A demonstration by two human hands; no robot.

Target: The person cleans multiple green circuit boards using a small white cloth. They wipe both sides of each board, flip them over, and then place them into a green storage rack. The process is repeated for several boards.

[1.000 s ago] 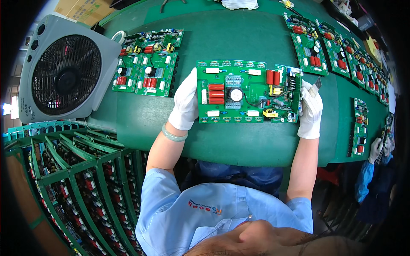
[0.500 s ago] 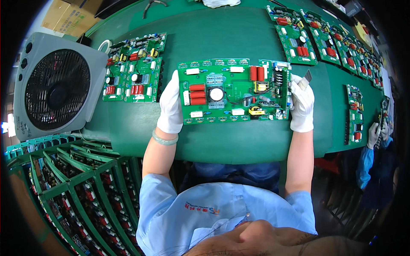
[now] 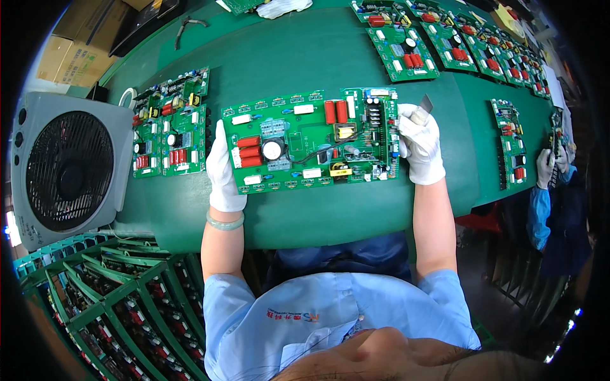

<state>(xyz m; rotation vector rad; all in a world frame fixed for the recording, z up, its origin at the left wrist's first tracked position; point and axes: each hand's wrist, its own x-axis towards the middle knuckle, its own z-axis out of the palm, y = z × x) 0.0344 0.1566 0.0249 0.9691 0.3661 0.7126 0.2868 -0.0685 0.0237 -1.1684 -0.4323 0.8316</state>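
A large green circuit board (image 3: pixel 311 149) is held level above the green table, between my two white-gloved hands. It carries red capacitors, a round white-topped part, yellow-wound transformers and black wires. My left hand (image 3: pixel 223 178) is closed on the board's left edge, with the thumb along the side. At the right edge, my right hand (image 3: pixel 420 149) grips the board near its connectors. A tool with a flat grey blade (image 3: pixel 426 103) and a pale handle also sits in that hand, blade pointing up and away. The fingers beneath the board are hidden.
Finished-looking boards (image 3: pixel 184 127) lie at left beside a grey box fan (image 3: pixel 71 168). More boards (image 3: pixel 403 54) line the far right. Pliers (image 3: pixel 189 30) and a white glove (image 3: pixel 283 6) lie at the back. A green rack (image 3: pixel 108 295) stands lower left. Another person's gloved hand (image 3: pixel 545 166) is far right.
The whole view has swung, so most of the scene sits further left and slightly rotated. Both hands keep their hold on the board, which now appears a little tilted.
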